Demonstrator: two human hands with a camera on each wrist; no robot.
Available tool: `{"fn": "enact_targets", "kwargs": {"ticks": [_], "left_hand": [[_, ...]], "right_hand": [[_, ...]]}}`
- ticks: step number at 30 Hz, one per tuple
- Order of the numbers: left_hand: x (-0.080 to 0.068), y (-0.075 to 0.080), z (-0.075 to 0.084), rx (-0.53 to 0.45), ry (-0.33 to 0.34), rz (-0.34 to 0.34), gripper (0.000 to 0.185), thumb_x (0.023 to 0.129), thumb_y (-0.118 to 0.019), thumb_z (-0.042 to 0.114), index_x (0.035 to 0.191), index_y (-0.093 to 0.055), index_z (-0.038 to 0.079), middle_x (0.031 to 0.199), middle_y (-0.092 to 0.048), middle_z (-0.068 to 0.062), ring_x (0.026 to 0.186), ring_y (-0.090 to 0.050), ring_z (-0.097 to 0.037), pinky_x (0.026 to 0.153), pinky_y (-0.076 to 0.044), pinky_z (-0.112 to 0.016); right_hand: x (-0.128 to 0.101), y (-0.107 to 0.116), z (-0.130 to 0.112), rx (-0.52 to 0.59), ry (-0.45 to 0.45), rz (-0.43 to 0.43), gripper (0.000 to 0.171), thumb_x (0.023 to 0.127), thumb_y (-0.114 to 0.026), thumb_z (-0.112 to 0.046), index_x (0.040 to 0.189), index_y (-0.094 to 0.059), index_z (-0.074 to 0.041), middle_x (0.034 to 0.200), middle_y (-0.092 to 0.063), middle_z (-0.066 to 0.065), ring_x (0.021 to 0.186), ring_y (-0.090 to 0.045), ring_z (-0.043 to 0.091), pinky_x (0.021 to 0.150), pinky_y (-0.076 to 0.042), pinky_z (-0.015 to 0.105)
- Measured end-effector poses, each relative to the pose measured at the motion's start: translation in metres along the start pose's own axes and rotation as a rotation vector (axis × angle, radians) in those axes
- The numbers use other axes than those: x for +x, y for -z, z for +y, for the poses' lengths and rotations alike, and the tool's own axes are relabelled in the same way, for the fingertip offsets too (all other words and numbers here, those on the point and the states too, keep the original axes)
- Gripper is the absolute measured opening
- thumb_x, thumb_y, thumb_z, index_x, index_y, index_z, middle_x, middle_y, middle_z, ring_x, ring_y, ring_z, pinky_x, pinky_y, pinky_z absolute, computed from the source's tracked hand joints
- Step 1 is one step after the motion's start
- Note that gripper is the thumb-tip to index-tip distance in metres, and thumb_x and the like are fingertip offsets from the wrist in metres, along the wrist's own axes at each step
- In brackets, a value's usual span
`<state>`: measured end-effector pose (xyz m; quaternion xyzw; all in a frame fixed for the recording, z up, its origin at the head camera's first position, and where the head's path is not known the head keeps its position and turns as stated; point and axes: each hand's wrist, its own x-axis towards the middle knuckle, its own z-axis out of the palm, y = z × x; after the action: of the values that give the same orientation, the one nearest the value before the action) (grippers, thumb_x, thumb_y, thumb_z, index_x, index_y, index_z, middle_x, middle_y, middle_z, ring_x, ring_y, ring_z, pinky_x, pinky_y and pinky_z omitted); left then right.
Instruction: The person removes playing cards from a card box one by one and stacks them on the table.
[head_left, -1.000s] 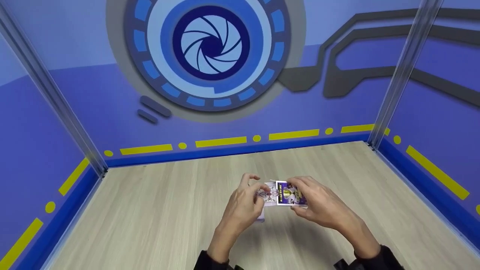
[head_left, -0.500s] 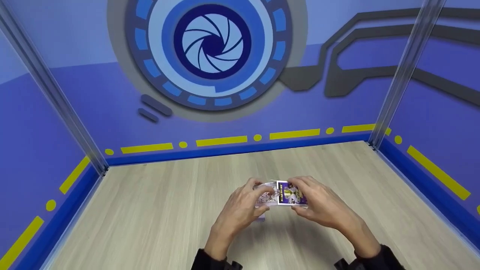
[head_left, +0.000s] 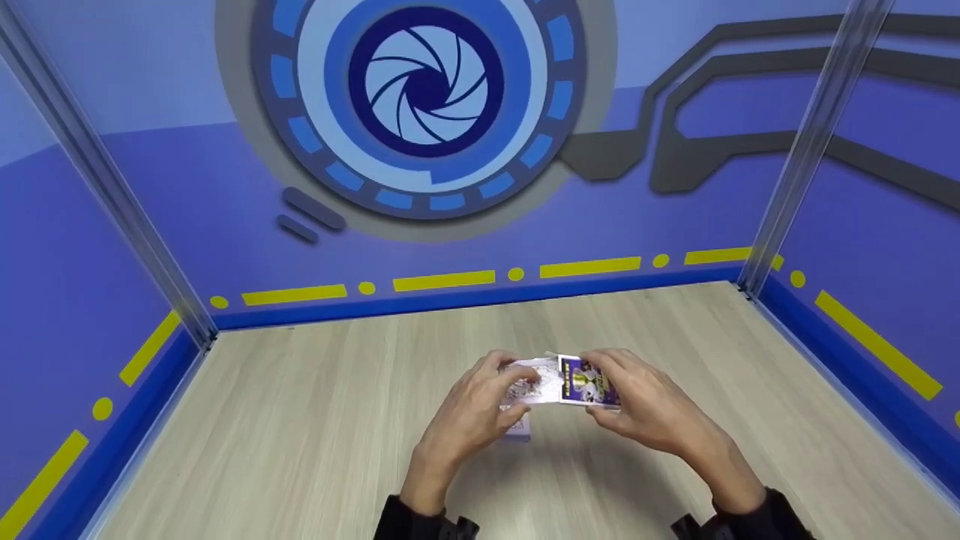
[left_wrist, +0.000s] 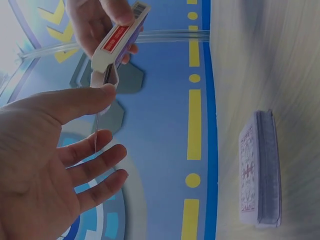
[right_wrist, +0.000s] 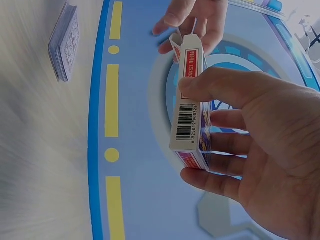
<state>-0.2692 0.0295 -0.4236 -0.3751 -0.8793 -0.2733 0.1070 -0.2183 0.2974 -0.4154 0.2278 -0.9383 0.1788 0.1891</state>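
A purple playing-card box (head_left: 589,382) with a white border and a gold cup picture is held above the table by my right hand (head_left: 649,405). The thumb lies along its barcode side (right_wrist: 186,120), and the fingers are behind it. From the box's open left end, patterned playing cards (head_left: 541,381) stick out. My left hand (head_left: 469,405) pinches these cards between thumb and fingers; edge-on they look very thin in the left wrist view, so their number is unclear. A stack of playing cards (left_wrist: 248,175) lies on the table below my left hand, partly covered by it in the head view.
The wood-grain table (head_left: 315,420) is bounded by blue printed walls (head_left: 450,247) at the back and both sides. Clear corner posts (head_left: 795,150) stand at the back corners.
My left hand's raised fingers have come down onto the cards. It has then shifted slightly left with them, and more of the cards shows outside the box. The right hand has barely moved.
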Motion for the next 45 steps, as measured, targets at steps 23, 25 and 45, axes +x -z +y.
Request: {"fn": "enact_targets", "kwargs": {"ticks": [23, 25, 45], "left_hand": [[-0.009, 0.011, -0.033, -0.077, 0.120, 0.009, 0.030, 0.089, -0.079, 0.014, 0.118, -0.071, 0.013, 0.126, -0.061, -0.003, 0.118, -0.056, -0.022, 0.103, -0.047, -0.045], [-0.010, 0.007, -0.035, -0.099, 0.160, -0.025, 0.029, 0.090, -0.078, 0.015, 0.119, -0.071, 0.013, 0.127, -0.061, -0.002, 0.119, -0.056, -0.021, 0.105, -0.046, -0.045], [-0.011, -0.028, -0.052, -0.074, 0.187, -0.115, 0.024, 0.082, -0.077, 0.003, 0.105, -0.073, 0.007, 0.121, -0.066, -0.007, 0.117, -0.059, -0.027, 0.102, -0.048, -0.045]], "right_hand": [[-0.002, 0.007, 0.005, -0.006, -0.021, 0.054, 0.063, 0.082, -0.087, -0.018, 0.136, -0.059, -0.004, 0.131, -0.063, 0.011, 0.108, -0.060, 0.020, 0.081, -0.054, 0.040], [-0.002, 0.007, 0.005, -0.006, -0.022, 0.055, 0.063, 0.082, -0.087, -0.018, 0.136, -0.059, -0.004, 0.131, -0.063, 0.011, 0.108, -0.060, 0.020, 0.081, -0.054, 0.040], [-0.002, 0.007, 0.004, 0.005, -0.057, 0.023, 0.063, 0.083, -0.086, -0.019, 0.139, -0.058, -0.005, 0.132, -0.063, 0.010, 0.114, -0.060, 0.022, 0.085, -0.053, 0.043]]}}
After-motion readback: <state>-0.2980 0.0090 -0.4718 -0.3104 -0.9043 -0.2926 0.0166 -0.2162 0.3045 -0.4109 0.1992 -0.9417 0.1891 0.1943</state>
